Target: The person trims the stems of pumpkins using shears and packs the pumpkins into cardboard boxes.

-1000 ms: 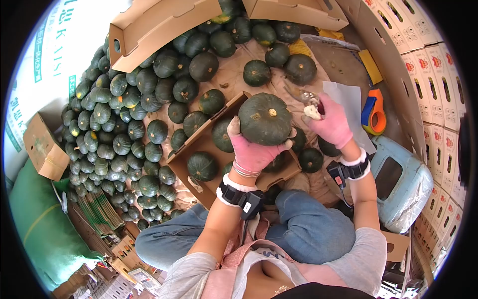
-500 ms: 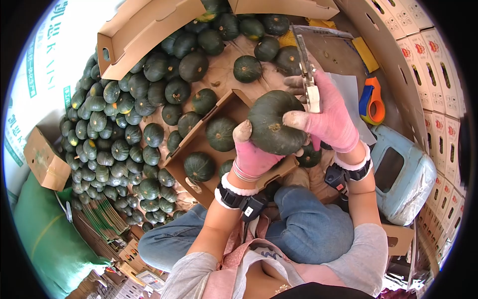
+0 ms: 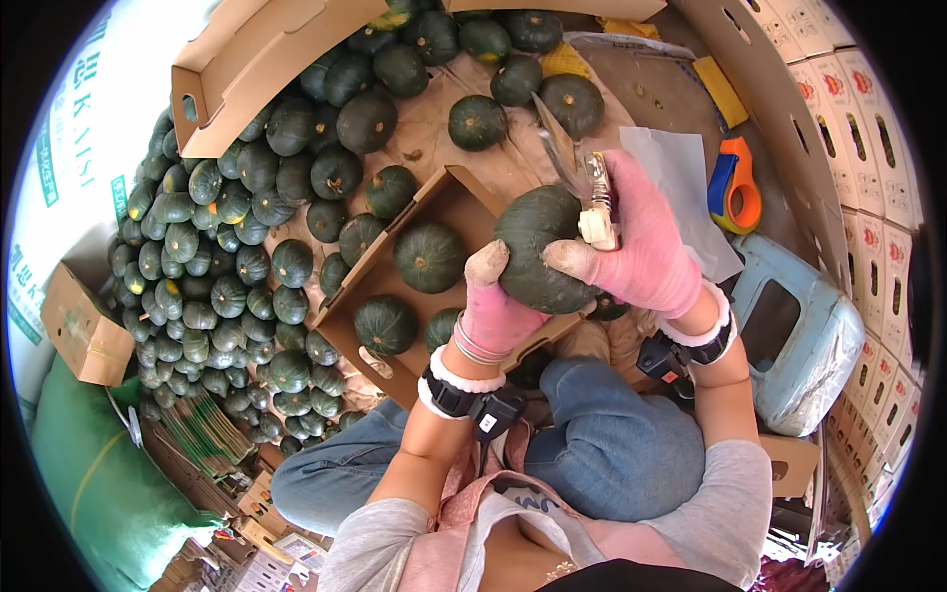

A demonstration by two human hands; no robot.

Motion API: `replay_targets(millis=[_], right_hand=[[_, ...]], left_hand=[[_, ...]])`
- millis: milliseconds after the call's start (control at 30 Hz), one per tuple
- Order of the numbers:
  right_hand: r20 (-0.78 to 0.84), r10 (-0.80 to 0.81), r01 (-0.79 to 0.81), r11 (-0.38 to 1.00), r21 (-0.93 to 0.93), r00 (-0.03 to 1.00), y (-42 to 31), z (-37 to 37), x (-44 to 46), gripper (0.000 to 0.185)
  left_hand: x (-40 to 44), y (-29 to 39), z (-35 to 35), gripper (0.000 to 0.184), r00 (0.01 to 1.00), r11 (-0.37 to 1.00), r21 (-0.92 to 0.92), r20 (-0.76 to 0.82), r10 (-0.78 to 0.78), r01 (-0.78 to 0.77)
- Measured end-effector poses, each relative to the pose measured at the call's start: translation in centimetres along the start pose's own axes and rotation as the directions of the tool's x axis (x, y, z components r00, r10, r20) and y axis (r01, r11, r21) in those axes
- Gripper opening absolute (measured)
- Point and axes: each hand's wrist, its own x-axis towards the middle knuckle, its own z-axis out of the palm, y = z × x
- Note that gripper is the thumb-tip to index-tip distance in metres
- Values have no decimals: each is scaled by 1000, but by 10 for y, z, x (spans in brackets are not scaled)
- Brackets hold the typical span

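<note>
A dark green squash (image 3: pixel 543 249) is held between my two hands above an open cardboard box (image 3: pixel 409 212). My left hand (image 3: pixel 496 304), in a pink glove with bare-looking pale fingertips, supports it from the lower left. My right hand (image 3: pixel 646 242), gloved the same way, keeps its thumb against the squash's right side and also grips a pair of pruning shears (image 3: pixel 595 202), blades pointing up and left. Inside the box lie several squashes, among them one (image 3: pixel 430 257) left of the held one.
A large heap of squashes (image 3: pixel 227 296) fills the left. More cardboard boxes (image 3: pixel 276 64) stand behind it. At the right are an orange and blue tape dispenser (image 3: pixel 735 187), a light blue plastic stool (image 3: pixel 799 335), white paper (image 3: pixel 681 183) and stacked printed cartons (image 3: pixel 853 148).
My right hand has come over to the squash with the shears and now touches it. The squash has turned in my hands, its stem spot no longer facing up. The view has shifted slightly.
</note>
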Motion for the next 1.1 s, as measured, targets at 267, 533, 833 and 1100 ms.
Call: replay_targets(millis=[267,533,833,1100], right_hand=[[-79,173,-140,937,320,982,70,-16,7,57],[-166,323,-254,906,338,932,99,-28,4,34],[-129,343,-295,910,292,931,101,-25,5,39],[-19,353,-318,865,388,935,121,-27,7,36]], left_hand=[[-52,22,-51,109,937,840,454,-29,348,-298],[-113,43,-116,84,669,-355,842,-9,743,407],[-150,93,-115,88,246,355,933,-330,911,-66],[-191,59,-98,85,801,-279,793,-386,457,541]])
